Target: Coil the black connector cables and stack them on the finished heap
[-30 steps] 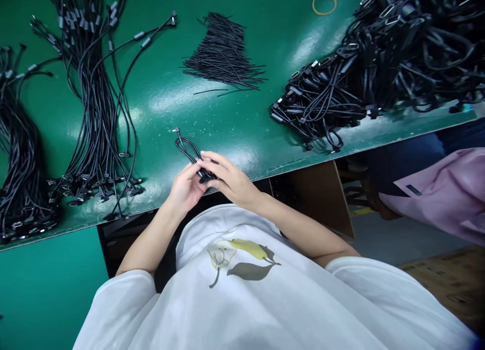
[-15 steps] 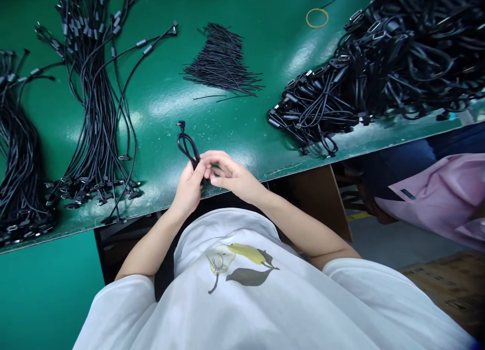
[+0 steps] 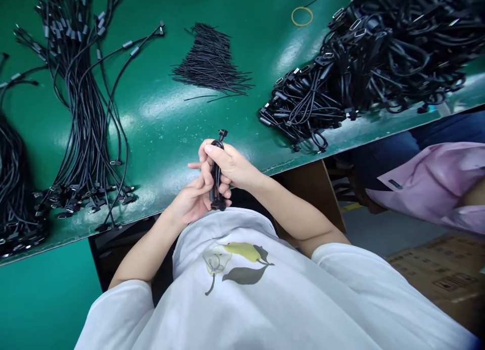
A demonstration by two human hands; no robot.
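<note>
Both of my hands hold one short black cable (image 3: 216, 181), folded into a compact bundle, just above the near edge of the green table (image 3: 166, 117). My right hand (image 3: 231, 165) wraps its fingers round the upper part of the bundle, thumb on top. My left hand (image 3: 195, 196) supports it from below with fingers partly curled. A small connector sticks out at the top and another at the bottom of the bundle.
Straight black cables lie in a long bunch (image 3: 87, 112) at the left, with more at the far left edge. A heap of thin black ties (image 3: 210, 62) sits in the middle, a big pile of coiled cables (image 3: 371, 57) at right, a yellow rubber band (image 3: 302, 16) behind. Another person's pink sleeve (image 3: 428, 183) shows at right.
The cable loop that trailed on the table has been gathered up into a tight upright bundle. My right hand moved over it and closed round it.
</note>
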